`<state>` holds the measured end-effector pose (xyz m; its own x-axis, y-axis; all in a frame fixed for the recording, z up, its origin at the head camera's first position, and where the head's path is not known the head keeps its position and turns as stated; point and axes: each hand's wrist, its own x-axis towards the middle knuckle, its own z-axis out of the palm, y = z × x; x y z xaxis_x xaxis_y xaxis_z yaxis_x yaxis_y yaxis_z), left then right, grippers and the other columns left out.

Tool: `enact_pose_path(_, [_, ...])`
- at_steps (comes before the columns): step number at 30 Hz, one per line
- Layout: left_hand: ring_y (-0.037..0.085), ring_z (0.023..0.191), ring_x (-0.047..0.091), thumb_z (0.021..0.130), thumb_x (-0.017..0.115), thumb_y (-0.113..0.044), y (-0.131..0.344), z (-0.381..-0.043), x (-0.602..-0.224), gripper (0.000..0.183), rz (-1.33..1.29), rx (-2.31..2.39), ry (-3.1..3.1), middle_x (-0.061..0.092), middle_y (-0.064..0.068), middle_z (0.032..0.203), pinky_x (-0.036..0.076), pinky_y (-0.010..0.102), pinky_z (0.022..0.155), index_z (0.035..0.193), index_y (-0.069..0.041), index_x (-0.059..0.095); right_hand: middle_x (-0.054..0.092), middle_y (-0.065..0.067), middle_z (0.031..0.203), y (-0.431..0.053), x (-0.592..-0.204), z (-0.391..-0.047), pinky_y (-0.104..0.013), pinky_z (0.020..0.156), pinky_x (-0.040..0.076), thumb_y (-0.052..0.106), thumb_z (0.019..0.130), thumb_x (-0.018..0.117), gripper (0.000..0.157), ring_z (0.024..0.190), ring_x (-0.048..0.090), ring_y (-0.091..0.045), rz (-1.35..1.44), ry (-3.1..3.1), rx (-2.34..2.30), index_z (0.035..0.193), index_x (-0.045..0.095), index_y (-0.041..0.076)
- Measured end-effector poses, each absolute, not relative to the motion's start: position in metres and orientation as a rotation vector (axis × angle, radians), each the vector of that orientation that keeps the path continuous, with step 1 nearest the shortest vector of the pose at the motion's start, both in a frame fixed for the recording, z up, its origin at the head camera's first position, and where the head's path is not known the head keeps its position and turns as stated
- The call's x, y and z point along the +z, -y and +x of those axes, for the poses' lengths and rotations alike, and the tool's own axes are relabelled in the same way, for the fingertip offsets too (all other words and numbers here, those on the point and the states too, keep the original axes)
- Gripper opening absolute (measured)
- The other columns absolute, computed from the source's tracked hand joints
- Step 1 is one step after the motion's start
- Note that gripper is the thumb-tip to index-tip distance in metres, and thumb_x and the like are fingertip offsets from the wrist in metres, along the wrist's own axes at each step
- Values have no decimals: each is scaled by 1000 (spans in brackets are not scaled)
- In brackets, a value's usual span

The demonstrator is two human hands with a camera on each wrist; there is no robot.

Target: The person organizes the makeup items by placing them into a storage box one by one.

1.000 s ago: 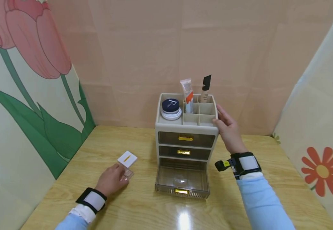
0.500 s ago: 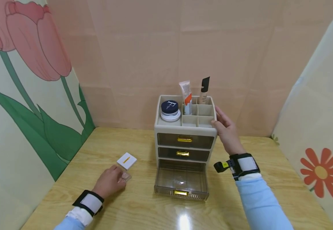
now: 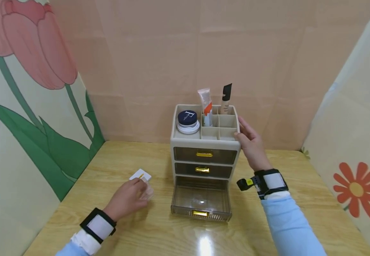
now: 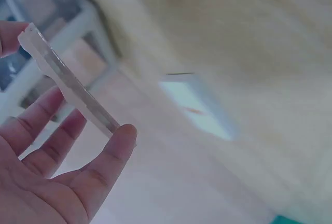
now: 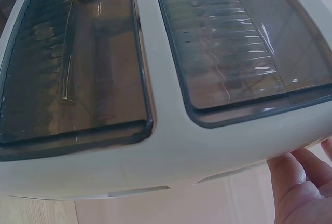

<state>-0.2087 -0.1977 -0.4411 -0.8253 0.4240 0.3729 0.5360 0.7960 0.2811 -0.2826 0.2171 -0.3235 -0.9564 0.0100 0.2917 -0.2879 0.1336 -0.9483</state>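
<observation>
My left hand [image 3: 125, 200] pinches a thin, clear flat square piece [image 3: 148, 192] by its edges, just above the table. In the left wrist view this piece [image 4: 72, 84] appears edge-on, between the thumb and a fingertip. Beyond it lies a white square box [image 3: 137, 174] with a gold mark, partly hidden by my fingers in the head view. My right hand [image 3: 253, 149] grips the upper right side of a cream drawer organizer [image 3: 205, 143], thumb at the top rim and fingers along the side. The organizer's bottom drawer [image 3: 201, 197] is pulled out, with nothing visible in it.
On the organizer's top stand a dark-lidded round jar [image 3: 188, 121] on a white base, a pale tube [image 3: 207, 108] with orange, and a black-capped tube [image 3: 226, 97]. Two upper drawers [image 3: 204, 155] are closed. Patterned walls border the wooden table [image 3: 134, 231].
My left hand has lifted the clear piece off the table and moved slightly right, now overlapping the white box. My right hand stays on the organizer.
</observation>
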Motion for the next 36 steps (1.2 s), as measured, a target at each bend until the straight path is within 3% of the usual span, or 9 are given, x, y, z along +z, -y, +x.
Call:
enact_pose_path(8, [8, 83, 55, 69, 73, -21, 164, -203, -398, 21, -975, -528, 2678, 58, -8, 93, 50, 26, 71, 88, -15, 64, 29, 0, 157, -220, -323, -279, -53, 103, 37, 26, 101, 50, 55, 137, 36, -29, 270, 2179, 1911, 151, 32, 39])
enact_pose_path(16, [7, 76, 52, 66, 76, -24, 130, -206, -376, 22, -1267, -531, 2549, 56, -10, 86, 46, 23, 66, 81, -20, 60, 29, -1, 157, -220, -321, -276, -53, 103, 38, 26, 101, 50, 55, 136, 36, -30, 279, 2171, 1905, 151, 33, 38])
enact_pose_path(24, [6, 71, 47, 69, 76, -29, 93, -210, -367, 21, -1456, -397, 2579, 51, -9, 81, 39, 18, 58, 77, -20, 59, 30, -4, 156, -216, -322, -275, -54, 103, 37, 23, 100, 51, 55, 136, 37, -32, 295, 2136, 1936, 151, 34, 35])
enact_pose_path(28, [4, 71, 46, 70, 75, -30, 76, -215, -368, 21, -1565, -323, 2556, 49, -12, 81, 37, 17, 61, 74, -20, 58, 30, -4, 156, -215, -323, -274, -55, 103, 37, 24, 100, 52, 55, 136, 36, -32, 293, 2128, 1945, 151, 34, 35])
enact_pose_path(36, [0, 67, 48, 75, 75, -28, 43, -227, -370, 15, -1690, -334, 2662, 52, -12, 80, 40, 13, 57, 83, -20, 64, 30, -2, 156, -215, -323, -275, -55, 103, 37, 25, 100, 52, 55, 136, 36, -31, 281, 2123, 1943, 150, 34, 36])
